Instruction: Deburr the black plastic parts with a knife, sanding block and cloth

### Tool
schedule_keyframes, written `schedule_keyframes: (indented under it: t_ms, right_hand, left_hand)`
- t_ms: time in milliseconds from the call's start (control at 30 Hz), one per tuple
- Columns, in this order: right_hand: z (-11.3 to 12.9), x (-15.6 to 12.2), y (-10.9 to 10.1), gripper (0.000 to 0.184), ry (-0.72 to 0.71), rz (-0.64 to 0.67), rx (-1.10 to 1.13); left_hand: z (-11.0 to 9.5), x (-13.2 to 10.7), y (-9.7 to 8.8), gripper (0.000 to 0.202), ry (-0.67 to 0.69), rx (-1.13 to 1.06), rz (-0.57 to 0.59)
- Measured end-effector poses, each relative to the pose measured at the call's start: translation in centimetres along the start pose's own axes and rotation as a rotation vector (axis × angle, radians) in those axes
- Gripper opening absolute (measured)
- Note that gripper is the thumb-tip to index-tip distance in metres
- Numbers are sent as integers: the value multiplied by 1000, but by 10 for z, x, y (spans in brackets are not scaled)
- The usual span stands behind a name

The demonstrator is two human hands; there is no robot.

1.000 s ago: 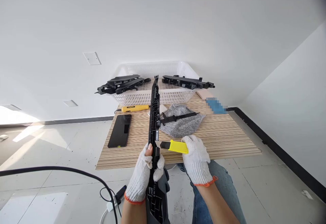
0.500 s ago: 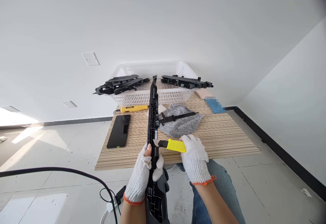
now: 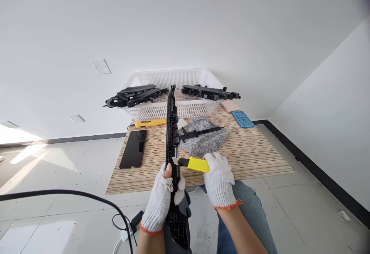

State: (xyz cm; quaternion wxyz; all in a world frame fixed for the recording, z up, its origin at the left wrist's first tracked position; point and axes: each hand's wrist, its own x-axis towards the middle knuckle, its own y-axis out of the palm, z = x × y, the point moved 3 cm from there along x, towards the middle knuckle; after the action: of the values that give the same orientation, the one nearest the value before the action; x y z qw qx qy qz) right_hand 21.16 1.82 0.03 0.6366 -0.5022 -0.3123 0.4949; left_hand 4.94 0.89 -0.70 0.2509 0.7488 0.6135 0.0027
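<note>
My left hand (image 3: 160,200), in a white knit glove, is closed round a long black plastic part (image 3: 172,130) that stands nearly upright, its top reaching the basket. My right hand (image 3: 219,180), also gloved, grips a yellow utility knife (image 3: 196,164). The knife's blade tip touches the black part's right edge just above my left thumb.
A striped wooden board (image 3: 254,155) lies on the floor and carries a black phone (image 3: 133,149), a second yellow knife (image 3: 150,123), a grey cloth (image 3: 204,140) with a thin black strip on it, and a blue card (image 3: 243,118). A white basket (image 3: 173,92) holds black parts. A black cable (image 3: 72,194) runs at left.
The knife and my right hand have shifted slightly left, bringing the blade against the black part. The part leans a little more to the left.
</note>
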Motion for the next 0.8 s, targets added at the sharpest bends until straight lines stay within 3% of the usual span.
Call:
schedule_keyframes:
  t_ms: [333,800]
  right_hand:
    - [1,3,2,39,15,11,3]
    - [-5,6,1,30,74,-139,52]
  left_hand:
    - [0,1,-1,59,0,15,-34]
    - [0,-4,2,61,-25,13,-31]
